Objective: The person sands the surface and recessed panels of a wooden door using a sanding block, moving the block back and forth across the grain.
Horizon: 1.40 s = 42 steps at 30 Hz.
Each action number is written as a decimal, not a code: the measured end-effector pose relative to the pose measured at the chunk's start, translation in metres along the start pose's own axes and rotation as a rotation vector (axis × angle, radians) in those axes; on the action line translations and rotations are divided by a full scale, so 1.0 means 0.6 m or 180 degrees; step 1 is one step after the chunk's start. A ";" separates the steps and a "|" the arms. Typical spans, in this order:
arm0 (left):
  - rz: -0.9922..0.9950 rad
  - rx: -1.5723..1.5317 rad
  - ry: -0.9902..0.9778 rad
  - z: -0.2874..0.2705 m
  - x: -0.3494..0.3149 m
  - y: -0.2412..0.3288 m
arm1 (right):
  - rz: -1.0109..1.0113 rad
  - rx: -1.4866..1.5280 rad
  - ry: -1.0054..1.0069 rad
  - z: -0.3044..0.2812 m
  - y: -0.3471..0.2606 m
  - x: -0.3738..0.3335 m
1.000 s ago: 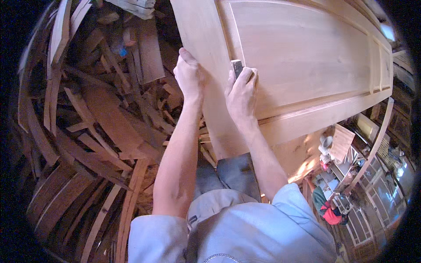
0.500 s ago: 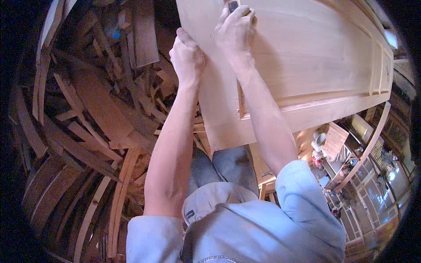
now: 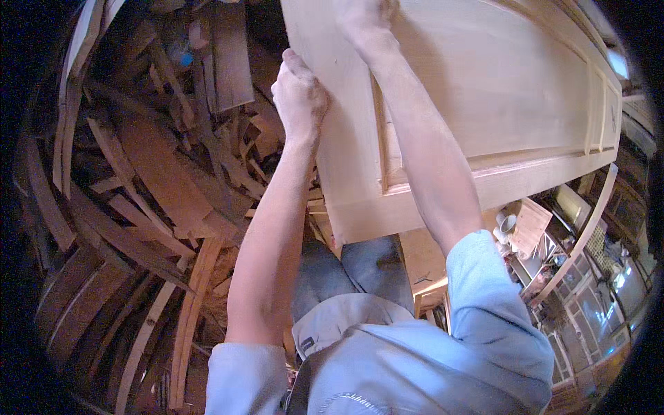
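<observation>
A pale, unpainted wooden panel door lies before me, with moulding framing its recessed panels. At its left edge my left hand is closed, the fingers curled over the edge and the thumb pointing away from me. My right hand is over the door's flat end rail, at the top of the picture. Its fingers are cut off by the upper border. Half a second ago it gripped a small block-like tool with a dark end, whose exact kind I cannot make out; the tool is out of sight now.
Wood offcuts and boards are heaped to the left, with long planks below them. Right of my body, under the door, are a white bucket, a light board and clutter. A curved-looking strip rises to the door's corner.
My right hand has slid farther away along the end rail, taking its fingers and the tool past the upper border. My left hand keeps its grip on the edge. The view has shifted slightly.
</observation>
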<state>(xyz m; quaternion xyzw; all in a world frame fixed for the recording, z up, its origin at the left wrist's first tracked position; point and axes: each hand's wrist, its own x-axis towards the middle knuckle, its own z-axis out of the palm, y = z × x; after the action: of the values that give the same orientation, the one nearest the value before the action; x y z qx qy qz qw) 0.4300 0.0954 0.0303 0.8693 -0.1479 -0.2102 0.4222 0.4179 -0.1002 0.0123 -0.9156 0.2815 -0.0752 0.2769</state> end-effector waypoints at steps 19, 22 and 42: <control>-0.0583 -0.0018 0.0026 -0.020 0.007 -0.015 | 0.0859 -0.0162 0.0779 -0.001 -0.152 -0.248; -0.0601 0.0030 0.0000 -0.019 0.005 -0.018 | 0.0934 -0.0270 0.0708 0.000 -0.164 -0.253; -0.0564 -0.0136 -0.0024 -0.023 0.002 0.002 | 0.0819 -0.0190 0.1548 0.027 -0.100 -0.029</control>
<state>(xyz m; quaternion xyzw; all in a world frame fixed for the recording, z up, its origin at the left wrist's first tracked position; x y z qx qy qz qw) 0.4378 0.1033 0.0387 0.8690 -0.0675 -0.2531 0.4198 0.4364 -0.0415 0.0318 -0.8352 0.4558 -0.2488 0.1814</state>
